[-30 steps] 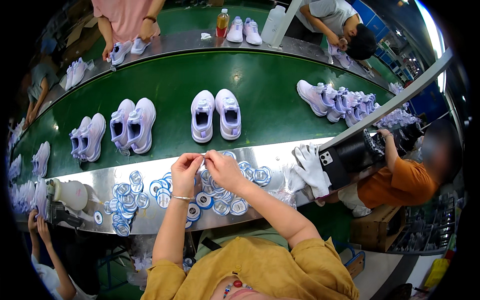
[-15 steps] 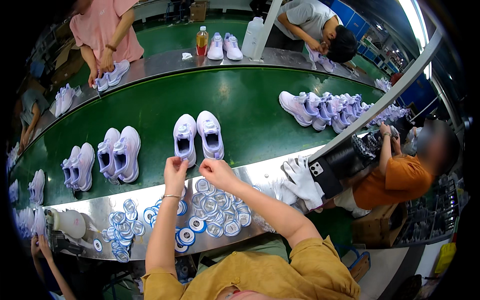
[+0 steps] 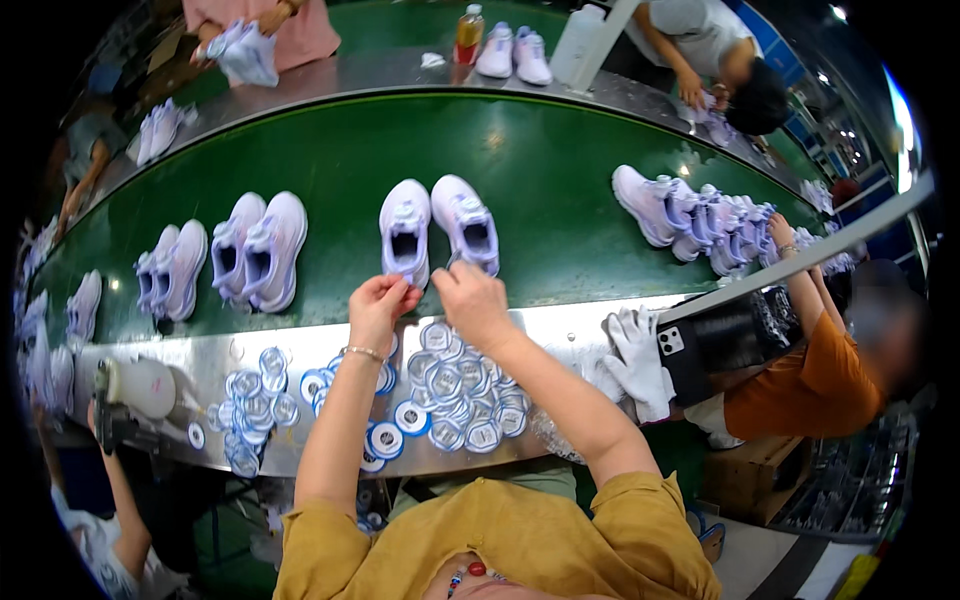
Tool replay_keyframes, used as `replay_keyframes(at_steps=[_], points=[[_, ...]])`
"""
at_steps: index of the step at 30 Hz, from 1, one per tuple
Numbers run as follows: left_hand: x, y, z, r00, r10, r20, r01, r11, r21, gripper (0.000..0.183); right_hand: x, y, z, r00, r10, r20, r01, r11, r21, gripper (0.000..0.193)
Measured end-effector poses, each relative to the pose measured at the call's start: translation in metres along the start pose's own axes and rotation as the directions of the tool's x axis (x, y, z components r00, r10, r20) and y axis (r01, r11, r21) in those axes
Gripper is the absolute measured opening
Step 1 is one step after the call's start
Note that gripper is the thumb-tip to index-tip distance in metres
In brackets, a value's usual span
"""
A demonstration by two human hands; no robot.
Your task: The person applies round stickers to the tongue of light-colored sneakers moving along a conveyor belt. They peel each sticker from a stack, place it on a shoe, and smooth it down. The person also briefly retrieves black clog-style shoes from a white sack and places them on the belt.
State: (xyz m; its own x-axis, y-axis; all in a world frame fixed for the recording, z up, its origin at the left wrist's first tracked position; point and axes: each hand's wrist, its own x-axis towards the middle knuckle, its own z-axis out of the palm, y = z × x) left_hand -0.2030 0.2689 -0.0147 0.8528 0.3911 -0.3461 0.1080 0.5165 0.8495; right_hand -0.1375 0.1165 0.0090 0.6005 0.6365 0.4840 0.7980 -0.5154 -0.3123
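Fingers (image 3: 397, 296) of my left hand (image 3: 374, 318) bunched tip to tip at the left shoe's heel, and whether anything tiny sits between them, I can't tell! My right hand (image 3: 474, 306) is curled at the heel of the right shoe, fingertips close together, but their grip is hidden from view.

Biggest thing out here: the green conveyor belt (image 3: 545, 235), sweeping across in front of me. On my side runs the metal table (image 3: 548, 345). Over to the right, a co-worker in an orange top (image 3: 812, 385) has an arm stretched to a tight row of pale lilac sneakers (image 3: 690, 220).

Now the pair before me: left shoe (image 3: 406, 185) and right shoe (image 3: 456, 195), standing on the belt near the table, toes away, the right one angled with its toe swung leftward. I'd judge this pair mid-handling. Two more pairs (image 3: 285, 225) stand off to the left; done or not, I can't say.

Smaller now: a white knit glove (image 3: 642, 365) at the table's right, and a dark phone (image 3: 678, 352) beside it. Smallest, the blue-rimmed round discs (image 3: 484, 433), loose in overlapping heaps below my hands and farther left. Plenty left lying there!
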Motion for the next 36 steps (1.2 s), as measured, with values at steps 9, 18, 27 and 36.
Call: replay_keyframes(at_steps=[9, 18, 27, 36], points=[[0.000, 0.004, -0.009, 0.999, -0.033, -0.021, 0.033, 0.999, -0.008, 0.011, 0.004, -0.007, 0.009, 0.996, -0.081, 0.035, 0.085, 0.990, -0.110, 0.009], [0.006, 0.001, -0.025, 0.978, 0.169, -0.119, -0.130, 0.950, 0.283, 0.007, 0.012, -0.014, 0.025, 0.994, 0.024, 0.105, -0.046, 0.974, 0.220, 0.010], [-0.007, 0.036, -0.003, 0.924, 0.380, 0.043, -0.371, 0.864, 0.342, 0.012, 0.021, 0.000, -0.004, 0.998, 0.048, 0.030, -0.055, 0.951, 0.305, 0.005], [-0.002, 0.034, -0.012, 0.926, 0.334, 0.176, -0.370, 0.897, 0.244, 0.027, 0.044, -0.008, 0.002, 0.984, 0.164, 0.068, -0.154, 0.592, 0.791, 0.010]])
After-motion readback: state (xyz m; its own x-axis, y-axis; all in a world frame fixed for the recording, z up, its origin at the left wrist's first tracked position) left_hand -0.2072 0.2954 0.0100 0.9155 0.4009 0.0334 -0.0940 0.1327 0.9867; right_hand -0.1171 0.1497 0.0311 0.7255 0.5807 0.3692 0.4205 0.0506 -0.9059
